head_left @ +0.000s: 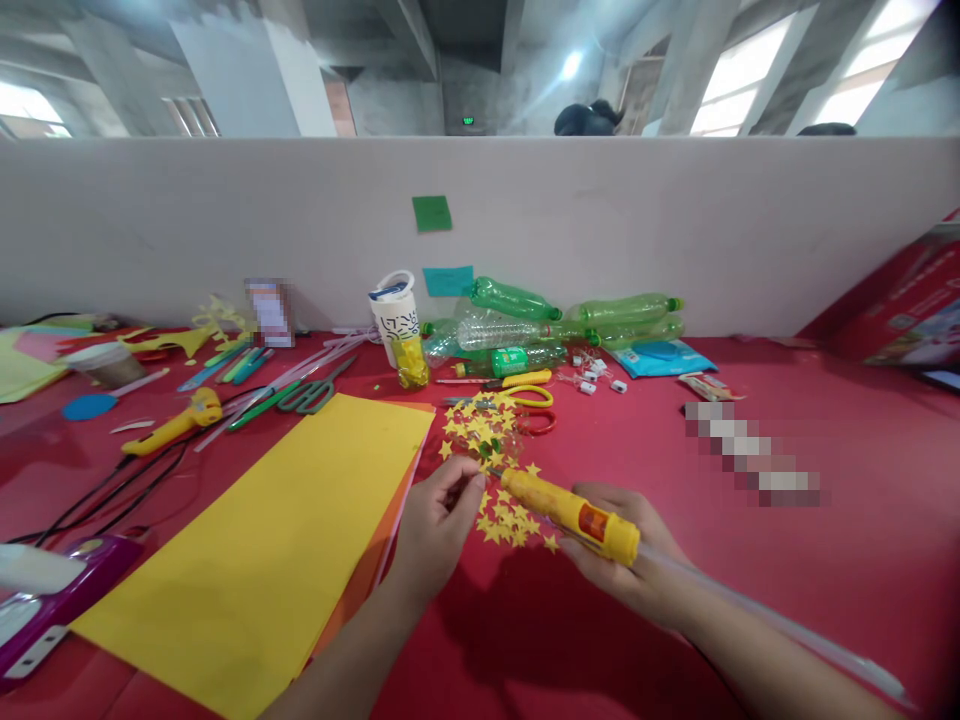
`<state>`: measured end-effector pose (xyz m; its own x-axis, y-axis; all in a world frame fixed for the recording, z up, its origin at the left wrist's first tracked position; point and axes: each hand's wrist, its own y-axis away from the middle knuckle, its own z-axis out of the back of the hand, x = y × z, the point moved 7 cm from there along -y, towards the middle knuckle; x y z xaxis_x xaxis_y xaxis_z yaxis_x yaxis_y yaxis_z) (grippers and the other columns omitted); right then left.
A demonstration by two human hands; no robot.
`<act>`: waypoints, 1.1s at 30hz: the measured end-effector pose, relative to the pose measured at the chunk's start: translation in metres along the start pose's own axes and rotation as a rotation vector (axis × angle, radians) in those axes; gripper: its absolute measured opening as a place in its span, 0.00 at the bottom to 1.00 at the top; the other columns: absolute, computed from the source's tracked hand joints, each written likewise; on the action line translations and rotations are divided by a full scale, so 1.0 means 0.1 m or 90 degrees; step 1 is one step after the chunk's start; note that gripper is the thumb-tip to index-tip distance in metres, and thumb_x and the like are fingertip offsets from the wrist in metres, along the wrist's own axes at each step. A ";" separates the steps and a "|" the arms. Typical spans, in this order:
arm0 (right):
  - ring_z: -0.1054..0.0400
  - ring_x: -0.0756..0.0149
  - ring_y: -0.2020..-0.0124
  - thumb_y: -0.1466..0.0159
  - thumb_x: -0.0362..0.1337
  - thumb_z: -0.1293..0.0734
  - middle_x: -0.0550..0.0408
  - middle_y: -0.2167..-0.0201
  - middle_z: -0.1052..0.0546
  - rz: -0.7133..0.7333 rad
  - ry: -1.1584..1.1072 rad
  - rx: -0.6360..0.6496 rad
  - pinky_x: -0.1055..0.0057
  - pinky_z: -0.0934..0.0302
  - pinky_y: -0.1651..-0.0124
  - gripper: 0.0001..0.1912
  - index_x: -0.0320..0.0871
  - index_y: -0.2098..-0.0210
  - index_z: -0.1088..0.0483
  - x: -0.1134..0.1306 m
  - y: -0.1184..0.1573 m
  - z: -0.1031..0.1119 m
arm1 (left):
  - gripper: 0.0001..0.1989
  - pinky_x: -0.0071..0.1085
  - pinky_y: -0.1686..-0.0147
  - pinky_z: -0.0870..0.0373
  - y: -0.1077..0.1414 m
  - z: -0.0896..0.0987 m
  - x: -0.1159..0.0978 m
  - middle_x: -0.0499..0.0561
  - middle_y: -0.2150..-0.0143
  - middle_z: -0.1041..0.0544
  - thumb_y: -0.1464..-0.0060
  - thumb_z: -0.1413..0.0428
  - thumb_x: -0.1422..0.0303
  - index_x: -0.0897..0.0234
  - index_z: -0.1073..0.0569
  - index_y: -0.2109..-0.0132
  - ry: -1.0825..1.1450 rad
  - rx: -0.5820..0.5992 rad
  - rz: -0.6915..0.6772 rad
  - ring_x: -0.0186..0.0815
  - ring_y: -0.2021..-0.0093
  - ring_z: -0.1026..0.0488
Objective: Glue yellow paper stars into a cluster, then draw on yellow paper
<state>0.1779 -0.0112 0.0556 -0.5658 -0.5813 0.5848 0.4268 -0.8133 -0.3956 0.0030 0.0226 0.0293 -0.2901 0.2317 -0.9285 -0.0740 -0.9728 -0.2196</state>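
Right hand: fingers wrapped about the yellow glue gun, gripping it firmly; left hand: thumb and index tips drawn close just by the nozzle; cannot tell whether they meet or pinch something small.

Risks, as judged: left fingertips sit so near the nozzle that, if the tip is hot, a slight slip of either hand could burn them; the long clear glue stick trails back above the right forearm, so a knock there could swing the tip; a stray drip could bond several yellow stars together, as they lie loose right beneath.

Glue gun: held over the star pile, nozzle toward the left hand; yellow barrel, orange-red window in its side, thick rounded rear; trigger hidden by the hand.

Further out: red-handled scissors just beyond the stars; large yellow sheet to the left; green bottles heaped against the white partition; red table under all.
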 end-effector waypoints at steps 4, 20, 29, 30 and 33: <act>0.35 0.62 0.71 0.41 0.36 0.38 0.50 0.72 0.30 0.104 0.112 -0.011 0.67 0.42 0.70 0.03 0.43 0.70 0.36 0.12 -0.05 0.13 | 0.06 0.25 0.74 0.44 0.03 0.01 -0.08 0.44 0.76 0.36 0.43 0.51 0.67 0.62 0.33 0.67 -0.103 0.004 -0.072 0.28 0.76 0.40; 0.37 0.61 0.65 0.44 0.34 0.35 0.51 0.65 0.32 -0.076 0.230 0.232 0.65 0.40 0.62 0.08 0.43 0.64 0.35 -0.65 0.00 0.09 | 0.09 0.20 0.84 0.56 0.11 -0.33 0.10 0.39 0.87 0.41 0.45 0.49 0.67 0.64 0.35 0.72 0.288 0.211 0.231 0.23 0.85 0.52; 0.38 0.63 0.64 0.36 0.29 0.40 0.50 0.66 0.29 0.191 0.118 0.003 0.66 0.41 0.59 0.05 0.41 0.61 0.36 0.23 -0.20 -0.15 | 0.08 0.23 0.88 0.63 0.17 -0.47 0.13 0.40 0.87 0.41 0.48 0.52 0.72 0.65 0.36 0.74 0.437 0.277 0.294 0.22 0.88 0.55; 0.38 0.64 0.65 0.36 0.28 0.40 0.50 0.67 0.28 0.198 0.112 -0.006 0.66 0.41 0.60 0.05 0.41 0.61 0.36 0.24 -0.20 -0.16 | 0.08 0.23 0.88 0.63 0.18 -0.47 0.14 0.40 0.87 0.41 0.48 0.53 0.72 0.66 0.36 0.74 0.445 0.283 0.298 0.22 0.88 0.55; 0.39 0.65 0.66 0.37 0.27 0.39 0.51 0.68 0.28 0.210 0.100 -0.020 0.67 0.41 0.61 0.05 0.40 0.62 0.35 0.21 -0.18 -0.16 | 0.07 0.23 0.87 0.63 0.19 -0.49 0.15 0.40 0.87 0.41 0.48 0.53 0.72 0.66 0.35 0.73 0.460 0.295 0.310 0.22 0.88 0.55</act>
<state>0.1467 -0.0090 0.0641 -0.5035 -0.8074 0.3074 0.5834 -0.5802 -0.5684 0.0437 0.0074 -0.0037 0.2537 -0.4021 -0.8797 -0.5122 -0.8273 0.2305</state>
